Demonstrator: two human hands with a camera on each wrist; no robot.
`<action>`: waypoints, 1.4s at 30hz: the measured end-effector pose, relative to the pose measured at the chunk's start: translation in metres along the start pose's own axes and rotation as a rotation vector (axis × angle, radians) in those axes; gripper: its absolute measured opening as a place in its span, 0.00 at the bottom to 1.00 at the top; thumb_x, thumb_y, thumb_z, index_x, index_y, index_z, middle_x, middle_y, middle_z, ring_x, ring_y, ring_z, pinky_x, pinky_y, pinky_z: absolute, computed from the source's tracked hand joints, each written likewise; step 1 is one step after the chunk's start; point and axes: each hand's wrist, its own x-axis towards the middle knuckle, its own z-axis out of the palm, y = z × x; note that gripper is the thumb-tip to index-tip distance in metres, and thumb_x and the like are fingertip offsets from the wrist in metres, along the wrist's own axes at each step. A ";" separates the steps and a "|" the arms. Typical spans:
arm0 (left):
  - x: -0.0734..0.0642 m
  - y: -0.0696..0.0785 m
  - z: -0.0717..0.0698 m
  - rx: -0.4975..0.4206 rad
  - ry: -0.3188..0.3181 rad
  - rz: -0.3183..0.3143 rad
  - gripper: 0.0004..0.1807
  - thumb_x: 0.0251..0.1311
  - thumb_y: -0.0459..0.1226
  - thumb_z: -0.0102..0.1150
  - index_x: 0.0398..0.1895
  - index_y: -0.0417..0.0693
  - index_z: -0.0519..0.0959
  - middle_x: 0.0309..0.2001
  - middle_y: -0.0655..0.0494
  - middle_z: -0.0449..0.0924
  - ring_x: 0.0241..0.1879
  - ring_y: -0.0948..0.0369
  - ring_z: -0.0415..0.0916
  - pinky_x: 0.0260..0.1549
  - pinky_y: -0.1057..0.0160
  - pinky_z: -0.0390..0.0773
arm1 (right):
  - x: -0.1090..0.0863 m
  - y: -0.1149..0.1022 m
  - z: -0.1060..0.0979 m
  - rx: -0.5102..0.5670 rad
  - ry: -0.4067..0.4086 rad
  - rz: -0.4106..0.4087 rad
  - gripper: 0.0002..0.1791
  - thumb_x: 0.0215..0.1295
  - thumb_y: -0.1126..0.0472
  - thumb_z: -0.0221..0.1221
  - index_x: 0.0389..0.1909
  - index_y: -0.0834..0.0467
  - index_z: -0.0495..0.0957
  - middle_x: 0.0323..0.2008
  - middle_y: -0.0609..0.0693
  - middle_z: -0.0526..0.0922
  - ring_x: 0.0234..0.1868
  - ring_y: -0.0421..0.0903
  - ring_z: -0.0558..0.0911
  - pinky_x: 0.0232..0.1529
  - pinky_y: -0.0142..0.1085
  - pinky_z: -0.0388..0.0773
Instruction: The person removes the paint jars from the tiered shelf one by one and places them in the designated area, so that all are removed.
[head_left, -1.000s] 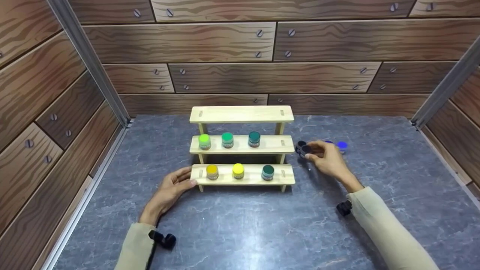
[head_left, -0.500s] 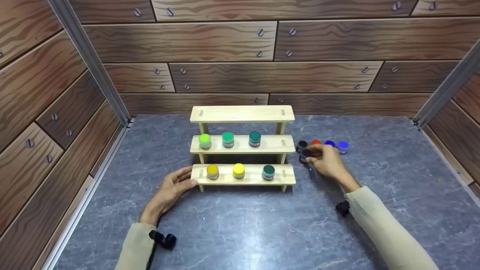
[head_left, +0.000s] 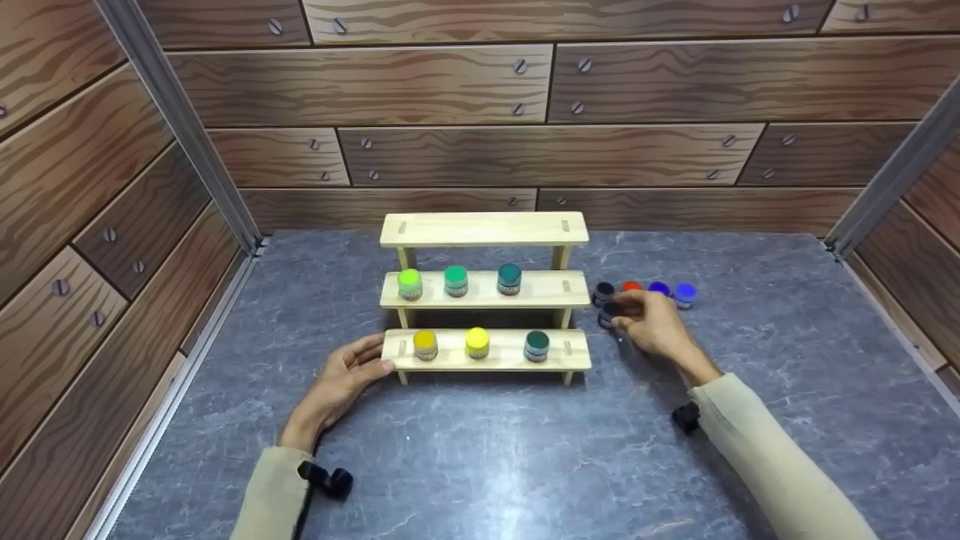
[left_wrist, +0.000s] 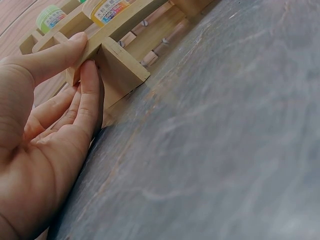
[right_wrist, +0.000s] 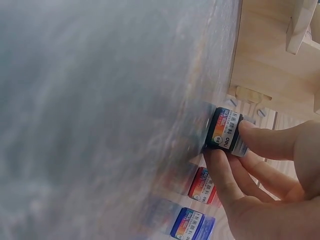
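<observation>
My left hand (head_left: 346, 377) grips the left end of the lowest step of a three-step wooden display stand (head_left: 484, 229), thumb on top and fingers underneath, as the left wrist view shows. To the stand's right, my right hand (head_left: 654, 324) pinches a black-looking paint jar (right_wrist: 226, 131) between thumb and fingers, the jar upright at table level. Another dark jar (head_left: 603, 293) stands just behind it. On the middle step are a light green jar (head_left: 409, 285), a green jar (head_left: 455, 281) and a dark teal jar (head_left: 509, 279).
The lowest step carries an ochre jar (head_left: 425, 345), a yellow jar (head_left: 477, 343) and a dark green jar (head_left: 536, 346). Behind my right hand stand a red jar (right_wrist: 202, 185), a dark blue jar (head_left: 659, 289) and a violet-blue jar (head_left: 684, 295). Wood-patterned walls (head_left: 450, 154) enclose the grey table (head_left: 480, 457).
My right hand has brought the dark jar slightly down and toward me, away from the other dark jar. The red jar behind has come into sight. My left hand stays put.
</observation>
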 end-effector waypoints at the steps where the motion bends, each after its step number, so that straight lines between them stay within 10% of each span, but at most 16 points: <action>1: 0.000 0.000 0.000 0.003 0.001 0.004 0.41 0.70 0.28 0.64 0.80 0.24 0.55 0.74 0.27 0.67 0.60 0.60 0.82 0.62 0.65 0.83 | 0.000 0.000 0.000 0.000 -0.002 0.004 0.24 0.65 0.75 0.66 0.62 0.76 0.78 0.58 0.75 0.83 0.56 0.69 0.86 0.61 0.54 0.85; 21: 0.000 0.001 0.001 -0.001 0.006 -0.013 0.41 0.70 0.27 0.64 0.80 0.24 0.55 0.76 0.25 0.64 0.60 0.61 0.82 0.63 0.66 0.82 | -0.003 -0.051 -0.024 0.132 0.115 -0.084 0.22 0.73 0.69 0.64 0.65 0.73 0.78 0.60 0.71 0.84 0.60 0.64 0.85 0.63 0.44 0.85; 42: 0.002 -0.001 0.000 -0.011 0.023 -0.011 0.40 0.68 0.25 0.61 0.80 0.22 0.55 0.73 0.27 0.67 0.58 0.61 0.82 0.62 0.64 0.83 | 0.011 -0.110 0.015 0.218 0.042 -0.237 0.21 0.71 0.65 0.68 0.62 0.69 0.82 0.55 0.66 0.87 0.56 0.61 0.87 0.63 0.50 0.85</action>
